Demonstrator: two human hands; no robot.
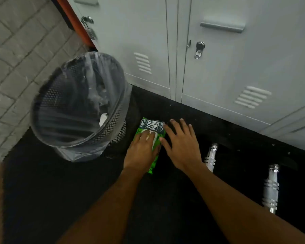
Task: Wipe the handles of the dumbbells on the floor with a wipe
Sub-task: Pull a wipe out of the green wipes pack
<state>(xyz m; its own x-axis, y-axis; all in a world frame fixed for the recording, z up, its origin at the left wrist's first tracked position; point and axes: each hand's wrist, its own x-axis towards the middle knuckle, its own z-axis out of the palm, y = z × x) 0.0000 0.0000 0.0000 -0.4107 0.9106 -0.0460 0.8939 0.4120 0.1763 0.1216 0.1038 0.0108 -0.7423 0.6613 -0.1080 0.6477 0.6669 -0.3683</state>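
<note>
A green pack of wipes (151, 126) lies on the black floor beside the bin. My left hand (141, 152) rests flat on top of the pack, covering its white lid. My right hand (181, 147) hovers just right of the pack with fingers spread and nothing in it. Two dumbbells lie on the floor to the right; their black heads blend into the floor, and only the chrome handles show, one (211, 157) near my right wrist and one (271, 187) farther right. No loose wipe is visible.
A black mesh waste bin (113, 131) with a clear liner and crumpled paper inside stands left of the pack. Grey metal lockers (218, 67) line the back. A grey brick wall (16, 59) is at the left.
</note>
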